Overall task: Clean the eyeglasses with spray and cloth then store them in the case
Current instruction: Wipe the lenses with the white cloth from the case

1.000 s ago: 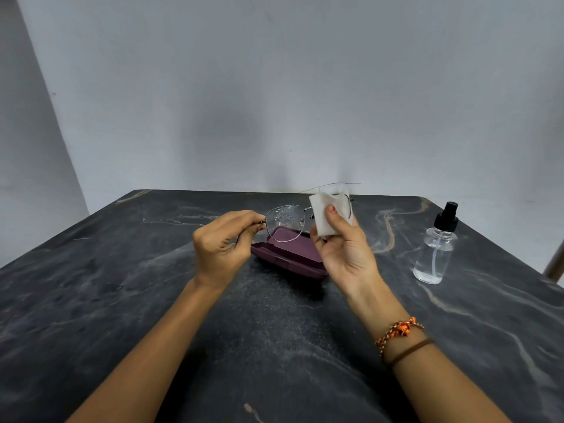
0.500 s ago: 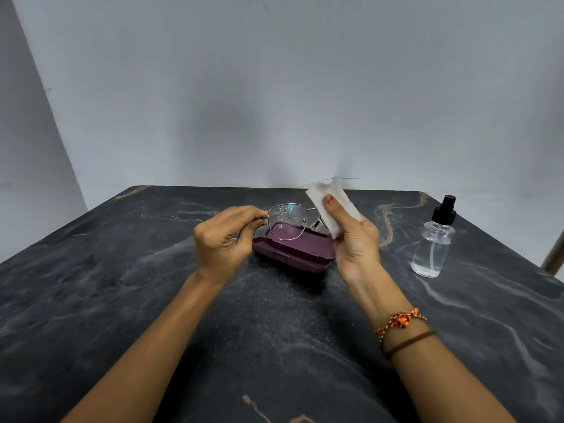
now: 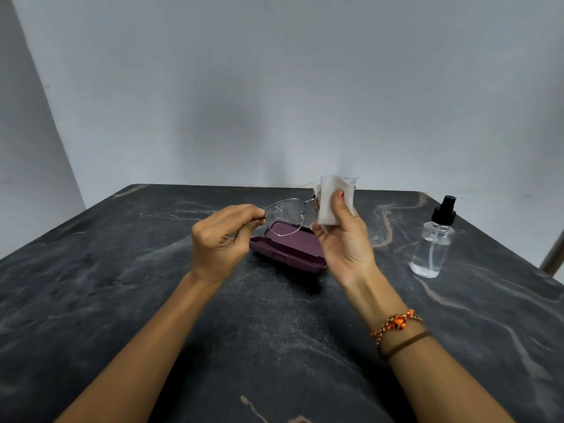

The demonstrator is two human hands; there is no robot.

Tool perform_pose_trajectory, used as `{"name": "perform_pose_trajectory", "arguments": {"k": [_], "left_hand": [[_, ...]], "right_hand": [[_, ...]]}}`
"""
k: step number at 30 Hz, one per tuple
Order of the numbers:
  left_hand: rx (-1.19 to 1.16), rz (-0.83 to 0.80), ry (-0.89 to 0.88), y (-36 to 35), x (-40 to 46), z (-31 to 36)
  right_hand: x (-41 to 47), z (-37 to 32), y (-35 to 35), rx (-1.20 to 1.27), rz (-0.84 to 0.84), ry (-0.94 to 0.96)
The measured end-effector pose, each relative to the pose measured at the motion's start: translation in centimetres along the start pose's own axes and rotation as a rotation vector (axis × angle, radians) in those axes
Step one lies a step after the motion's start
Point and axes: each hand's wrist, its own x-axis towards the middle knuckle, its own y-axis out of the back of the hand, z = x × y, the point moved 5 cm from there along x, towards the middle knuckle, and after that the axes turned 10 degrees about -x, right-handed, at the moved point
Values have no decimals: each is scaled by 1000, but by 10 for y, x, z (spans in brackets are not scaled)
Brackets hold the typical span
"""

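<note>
Tabletop: dark grey-black marbled stone tabletop [image 3: 91, 300], matte and speckled, with pale and tan veins; the near stretch between the forearms is bare.
Right wrist: an orange-and-gold beaded bracelet [image 3: 396, 323] and a thin brown band [image 3: 407, 343] circle it.
Left hand: left hand [image 3: 221, 239] is curled closed, thumb and fingers pinching the left outer corner of the thin silver wire-rimmed eyeglasses [image 3: 285, 216], held in the air above the case.
Right hand: right hand [image 3: 345, 245] is partly closed, palm toward the camera, thumb pressing the white square cleaning cloth [image 3: 331, 198] over the glasses' right lens; that lens is hidden by the cloth.
Eyeglasses: the exposed left lens is clear, rounded and dotted with fine droplets; one slim temple arm pokes out behind the cloth.
Case: oblong maroon hard-shell glasses case [image 3: 287, 248], smooth with rounded ends, lies open on the tabletop just below and behind the hands.
Spray: clear cylindrical plastic spray bottle with a black pump top [image 3: 433, 239] stands upright, well apart to the right of the right hand, near the tabletop's right edge.
Room: open tabletop lies left of the left hand and behind the case up to the far edge.
Far: a plain pale grey wall [image 3: 274, 87], smooth and matte.
</note>
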Motion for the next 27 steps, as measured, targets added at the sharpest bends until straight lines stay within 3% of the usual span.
{"name": "perform_pose_trajectory", "arguments": {"k": [5, 23, 27], "left_hand": [[-11, 10, 7, -2, 2, 4], [5, 22, 4, 5, 4, -3], [-3, 30, 6, 4, 4, -3]], "right_hand": [[1, -2, 6, -19, 90, -9], [2, 4, 9, -94, 95, -162], [2, 6, 9, -14, 112, -196]]}}
